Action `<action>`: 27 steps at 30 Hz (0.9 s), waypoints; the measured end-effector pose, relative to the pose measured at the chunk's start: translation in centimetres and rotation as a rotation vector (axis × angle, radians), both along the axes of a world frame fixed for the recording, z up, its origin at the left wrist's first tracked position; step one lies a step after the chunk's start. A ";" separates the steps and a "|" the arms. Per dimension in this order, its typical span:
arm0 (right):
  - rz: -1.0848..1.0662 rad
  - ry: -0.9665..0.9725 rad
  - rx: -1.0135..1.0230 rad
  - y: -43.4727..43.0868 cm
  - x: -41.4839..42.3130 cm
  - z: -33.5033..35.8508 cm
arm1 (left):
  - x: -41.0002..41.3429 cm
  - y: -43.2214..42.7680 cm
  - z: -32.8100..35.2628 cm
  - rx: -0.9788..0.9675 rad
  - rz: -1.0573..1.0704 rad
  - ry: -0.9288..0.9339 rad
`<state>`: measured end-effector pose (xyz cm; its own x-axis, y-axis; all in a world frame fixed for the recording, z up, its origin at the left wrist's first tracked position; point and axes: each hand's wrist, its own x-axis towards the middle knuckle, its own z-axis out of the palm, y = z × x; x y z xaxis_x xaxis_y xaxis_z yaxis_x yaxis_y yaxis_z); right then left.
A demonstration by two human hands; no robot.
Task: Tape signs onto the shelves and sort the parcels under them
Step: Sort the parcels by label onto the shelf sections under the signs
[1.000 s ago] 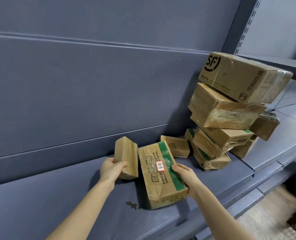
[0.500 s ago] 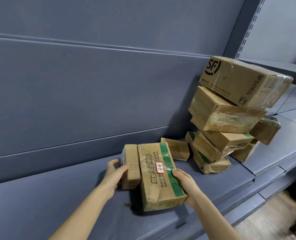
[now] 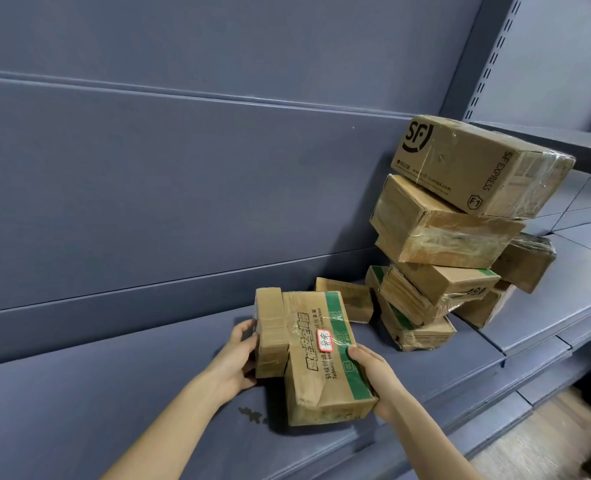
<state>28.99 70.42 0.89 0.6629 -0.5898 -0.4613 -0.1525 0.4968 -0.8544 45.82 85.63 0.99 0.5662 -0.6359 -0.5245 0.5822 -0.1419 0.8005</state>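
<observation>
A cardboard parcel with a green stripe point(image 3: 321, 362) and a small red-edged label sits in front of me on the blue-grey shelf point(image 3: 114, 393). My right hand point(image 3: 377, 379) grips its right side, thumb on top. A small taped brown parcel point(image 3: 270, 334) stands pressed against its left side, and my left hand point(image 3: 235, 358) holds that one from the left. To the right leans a stack of several brown parcels, topped by an SF Express box point(image 3: 477, 168). No sign is in view.
A small flat parcel point(image 3: 349, 299) lies behind the green-striped one by the back panel. A dark stain point(image 3: 251, 415) marks the shelf near its front corner. The shelf's front edge steps down at lower right toward a wooden floor point(image 3: 546, 441). An upright post point(image 3: 474, 57) rises at top right.
My left hand has brought the small parcel right, flush against the green-striped parcel. Both parcels now sit side by side, slightly nearer to me.
</observation>
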 end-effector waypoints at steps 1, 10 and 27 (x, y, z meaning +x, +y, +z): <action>0.003 -0.012 0.027 -0.1 -0.2 0.0 | -0.2 -0.1 0.2 -0.029 -0.001 0.047; 0.022 -0.046 -0.034 -1.2 -0.6 -0.4 | -0.2 0.6 1.6 -0.107 0.137 0.111; 0.229 -0.155 -0.240 10.2 10.8 1.9 | 3.1 16.9 4.0 -0.001 0.599 -0.329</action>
<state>39.78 80.59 2.78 0.8417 -0.4970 -0.2109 -0.0958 0.2470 -0.9643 48.90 102.56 4.95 0.9504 -0.1634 -0.2645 0.2865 0.1303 0.9492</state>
